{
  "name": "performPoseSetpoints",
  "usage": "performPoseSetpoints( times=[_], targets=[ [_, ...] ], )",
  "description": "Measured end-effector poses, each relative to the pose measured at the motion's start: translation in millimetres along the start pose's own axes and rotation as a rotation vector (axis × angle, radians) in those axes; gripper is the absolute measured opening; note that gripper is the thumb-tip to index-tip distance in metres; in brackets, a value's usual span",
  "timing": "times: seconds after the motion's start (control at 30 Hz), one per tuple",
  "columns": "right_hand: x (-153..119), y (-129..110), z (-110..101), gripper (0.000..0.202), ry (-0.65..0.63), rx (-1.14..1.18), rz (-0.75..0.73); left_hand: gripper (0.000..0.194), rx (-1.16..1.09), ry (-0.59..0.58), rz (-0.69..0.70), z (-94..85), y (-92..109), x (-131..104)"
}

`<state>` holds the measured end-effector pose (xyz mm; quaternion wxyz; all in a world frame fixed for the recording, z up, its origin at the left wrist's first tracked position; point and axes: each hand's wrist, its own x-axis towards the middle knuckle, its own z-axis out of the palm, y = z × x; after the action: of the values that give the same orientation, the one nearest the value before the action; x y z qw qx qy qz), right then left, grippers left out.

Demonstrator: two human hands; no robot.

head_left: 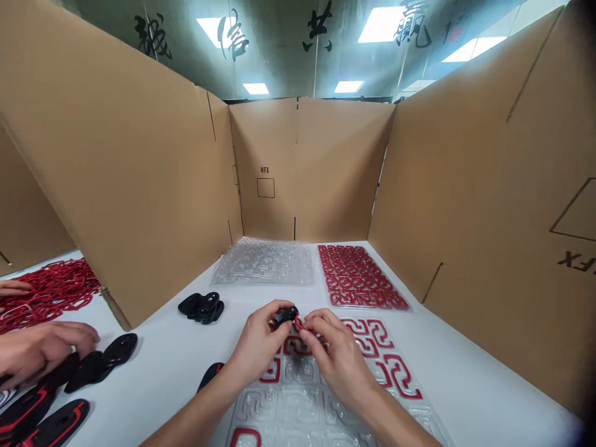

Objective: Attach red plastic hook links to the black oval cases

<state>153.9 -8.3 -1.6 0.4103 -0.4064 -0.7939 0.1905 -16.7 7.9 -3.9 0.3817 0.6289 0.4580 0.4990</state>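
Above a clear plastic tray (298,406), my left hand (263,340) grips a small black part (285,316) between thumb and fingers. My right hand (333,347) is beside it, its thumb and forefinger pinching a thin red piece (298,323) that touches the black part's right end. Red shaped pieces (403,375) sit in some of the tray's moulded recesses, mostly on its right and far side. Below my left forearm, a black part with a red line (211,375) lies on the table, partly hidden.
Black parts (202,307) are piled at left. Stacked clear trays (265,262) and a tray full of red pieces (361,276) lie behind. Cardboard walls (311,174) surround the table. At far left, another person's hands (46,351) are near red pieces (56,288) and black parts (118,349).
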Motion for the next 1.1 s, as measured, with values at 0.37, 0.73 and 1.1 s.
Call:
performPoseSetpoints(
  times=[0.37,0.73,1.1],
  targets=[
    [0,8,5,0.023,-0.032,-0.036,0.059,0.017,0.144,0.015,0.133,2.2,8,-4],
    [-1,0,1,0.025,0.046,-0.114,-0.009,0.019,-0.116,-0.099,-0.085,2.7,2,-1],
    [-3,3,2,0.022,0.002,-0.155,-0.045,0.024,-0.221,-0.147,-0.113,3.1,4,1]
  ],
)
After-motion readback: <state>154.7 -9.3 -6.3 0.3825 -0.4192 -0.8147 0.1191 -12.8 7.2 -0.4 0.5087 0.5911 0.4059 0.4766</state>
